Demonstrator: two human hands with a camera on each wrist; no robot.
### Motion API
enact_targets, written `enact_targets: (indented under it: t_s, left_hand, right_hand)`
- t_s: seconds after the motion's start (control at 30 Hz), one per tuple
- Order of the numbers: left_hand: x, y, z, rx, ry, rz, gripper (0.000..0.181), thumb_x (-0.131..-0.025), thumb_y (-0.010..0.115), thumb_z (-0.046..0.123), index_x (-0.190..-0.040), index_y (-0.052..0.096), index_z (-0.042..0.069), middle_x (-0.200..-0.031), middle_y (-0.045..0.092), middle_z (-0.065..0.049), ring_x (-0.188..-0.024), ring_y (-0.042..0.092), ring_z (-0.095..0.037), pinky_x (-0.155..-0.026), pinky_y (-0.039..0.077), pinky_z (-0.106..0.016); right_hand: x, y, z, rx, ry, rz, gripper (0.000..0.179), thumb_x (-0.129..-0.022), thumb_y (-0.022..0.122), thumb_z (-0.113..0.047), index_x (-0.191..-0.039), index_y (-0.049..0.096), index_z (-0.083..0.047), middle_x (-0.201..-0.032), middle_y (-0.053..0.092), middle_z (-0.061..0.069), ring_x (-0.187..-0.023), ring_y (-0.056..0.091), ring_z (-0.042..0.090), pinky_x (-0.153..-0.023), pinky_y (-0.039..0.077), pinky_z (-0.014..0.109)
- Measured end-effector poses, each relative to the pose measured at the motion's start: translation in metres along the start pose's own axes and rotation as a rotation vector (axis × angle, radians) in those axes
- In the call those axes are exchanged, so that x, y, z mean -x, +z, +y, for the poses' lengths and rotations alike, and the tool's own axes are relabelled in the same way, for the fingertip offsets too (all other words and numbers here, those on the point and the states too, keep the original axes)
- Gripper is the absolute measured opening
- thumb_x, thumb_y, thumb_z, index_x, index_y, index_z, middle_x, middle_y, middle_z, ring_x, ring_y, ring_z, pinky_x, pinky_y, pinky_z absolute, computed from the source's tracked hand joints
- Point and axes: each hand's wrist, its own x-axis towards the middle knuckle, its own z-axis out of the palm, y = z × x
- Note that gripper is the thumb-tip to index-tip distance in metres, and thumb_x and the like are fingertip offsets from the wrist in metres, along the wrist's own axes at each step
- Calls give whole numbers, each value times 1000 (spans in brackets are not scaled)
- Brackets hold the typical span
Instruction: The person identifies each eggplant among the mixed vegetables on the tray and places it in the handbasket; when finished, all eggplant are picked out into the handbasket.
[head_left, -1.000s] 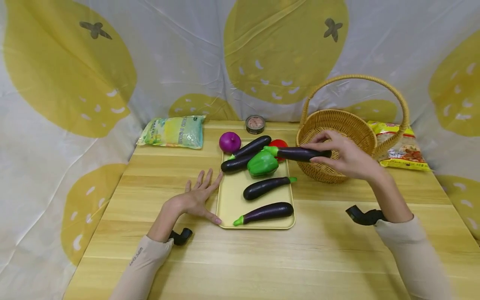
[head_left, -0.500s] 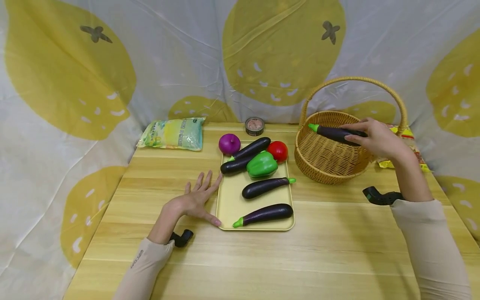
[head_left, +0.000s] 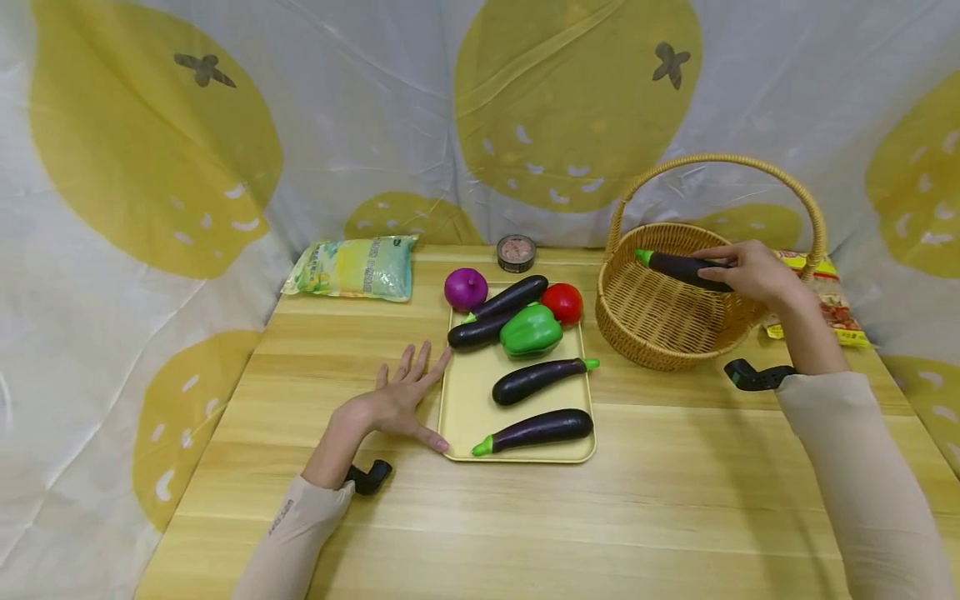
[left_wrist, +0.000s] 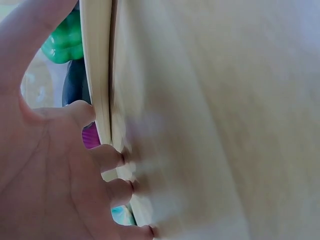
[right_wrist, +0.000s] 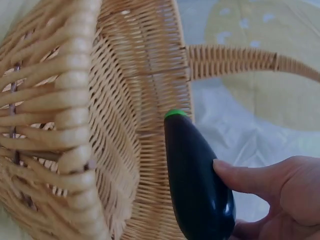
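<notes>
My right hand (head_left: 757, 271) pinches a dark purple eggplant (head_left: 686, 270) by its thick end, over the mouth of the wicker basket (head_left: 615, 333). In the right wrist view the eggplant (right_wrist: 195, 175) overlaps the basket's inner wall, green tip toward the far rim. My left hand (head_left: 393, 408) lies spread, its thumb and index fingertip at the left edge of the pale yellow tray (head_left: 468, 392). On that tray are several more eggplants (head_left: 543, 429), a green bell pepper (head_left: 531, 331), a red tomato (head_left: 562, 303) and a purple onion (head_left: 466, 289) at the far left corner.
A pale green and yellow packet (head_left: 352, 267) lies at the back left of the wooden table (head_left: 525, 533). Behind the tray stands a small round tin (head_left: 516, 252). A yellow and red food packet (head_left: 832, 304) is behind the basket, whose tall handle (head_left: 720, 158) arches above it.
My right hand has carried the eggplant from beside the tray rightward over the basket, uncovering the tomato. My left hand has stayed at the tray's edge.
</notes>
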Motion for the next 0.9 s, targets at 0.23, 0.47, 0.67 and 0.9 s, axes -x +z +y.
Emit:
enact_targets:
  t_s: [0.23,0.47,0.67,0.9]
  left_hand:
    - [4,3,-3,12,0,6,141,-74,87,59,-166,-11,19,-170,-23,-23,-157,-23,-46,-119,-11,-77]
    - [3,2,-2,5,4,-6,140,-74,86,60,-166,-13,22,-170,-26,-20,-156,-26,-44,-120,-13,-75]
    - [-2,1,0,27,21,-7,141,-74,87,59,-166,-13,22,-170,-25,-21,-156,-26,-44,-120,-14,-75]
    - [-1,1,0,22,8,0,140,-74,87,59,-166,-13,21,-170,-25,-21,-157,-25,-45,-119,-12,-76]
  right_hand:
    - [-18,3,1,-77,30,5,48,-106,59,-18,-148,52,4,-72,45,5,-49,22,7,-49,30,28]
    - [-30,3,11,-94,38,-1,46,-104,61,-12,-145,53,7,-83,51,14,-50,21,7,-50,26,29]
    - [-35,-3,21,-111,61,2,44,-103,61,-7,-145,54,6,-150,44,40,-65,42,0,-62,34,31]
    - [-42,1,21,-40,103,7,40,-100,68,-14,-137,63,0,-146,48,39,-126,50,56,-93,48,50]
